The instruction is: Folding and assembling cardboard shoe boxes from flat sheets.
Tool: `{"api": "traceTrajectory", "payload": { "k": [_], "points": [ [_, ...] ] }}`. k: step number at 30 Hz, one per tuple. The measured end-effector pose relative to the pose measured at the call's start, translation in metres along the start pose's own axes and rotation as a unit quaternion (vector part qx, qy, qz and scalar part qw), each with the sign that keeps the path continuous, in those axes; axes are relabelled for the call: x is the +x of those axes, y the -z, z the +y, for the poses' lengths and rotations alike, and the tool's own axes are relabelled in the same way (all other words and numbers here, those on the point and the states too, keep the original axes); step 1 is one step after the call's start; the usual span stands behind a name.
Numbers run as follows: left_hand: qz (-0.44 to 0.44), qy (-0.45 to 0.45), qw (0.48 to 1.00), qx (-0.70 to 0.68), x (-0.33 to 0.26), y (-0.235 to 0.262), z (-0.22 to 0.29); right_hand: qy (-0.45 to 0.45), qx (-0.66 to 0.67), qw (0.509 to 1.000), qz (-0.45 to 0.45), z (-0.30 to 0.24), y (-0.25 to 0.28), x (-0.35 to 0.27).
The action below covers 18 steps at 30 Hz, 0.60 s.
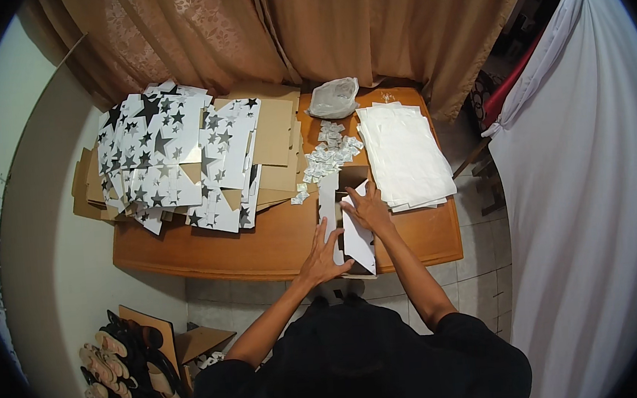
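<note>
A narrow cardboard box (359, 244) with white flaps and a brown inside stands open at the table's front edge, right in front of me. My left hand (320, 262) touches its left side, thumb and fingers spread along the white flap (327, 197). On the right, my right hand (369, 211) lies over the other white flap (360, 242), its fingers stretched toward the far end of the box. Both hands partly cover the box, and its inside is mostly in shadow.
Star-printed white cardboard sheets (161, 148) and brown cardboard (276, 139) pile up at the left. Small packets (330, 159) lie beyond the box, near a clear plastic bag (333, 98). A stack of white sheets (406, 155) sits at the right. Shoes (134, 371) stand low at left.
</note>
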State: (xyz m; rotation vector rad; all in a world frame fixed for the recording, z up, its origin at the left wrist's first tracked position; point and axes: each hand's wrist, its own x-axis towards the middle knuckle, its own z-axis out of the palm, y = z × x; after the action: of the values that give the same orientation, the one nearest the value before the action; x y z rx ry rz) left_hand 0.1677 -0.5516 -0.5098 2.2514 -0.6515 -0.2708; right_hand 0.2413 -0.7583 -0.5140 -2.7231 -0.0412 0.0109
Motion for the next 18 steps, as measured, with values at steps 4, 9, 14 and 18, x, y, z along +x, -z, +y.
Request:
{"api": "traceTrajectory", "payload": {
  "k": [4,9,14,18],
  "points": [
    [-0.022,0.003,1.000,0.016,-0.002,0.002,0.008,0.006,-0.006,0.999,0.054,0.010,-0.016,-0.003],
    [-0.027,0.026,0.999,0.002,-0.002,-0.003,0.007,-0.017,0.095,0.993,0.071,0.012,-0.010,-0.006],
    [-0.027,-0.006,0.999,0.028,-0.003,-0.012,0.004,-0.069,0.058,0.995,0.032,0.006,0.004,-0.013],
    [-0.031,-0.001,0.999,-0.030,0.005,-0.004,0.013,-0.057,0.027,0.995,-0.078,0.008,0.011,-0.013]
  ]
}}
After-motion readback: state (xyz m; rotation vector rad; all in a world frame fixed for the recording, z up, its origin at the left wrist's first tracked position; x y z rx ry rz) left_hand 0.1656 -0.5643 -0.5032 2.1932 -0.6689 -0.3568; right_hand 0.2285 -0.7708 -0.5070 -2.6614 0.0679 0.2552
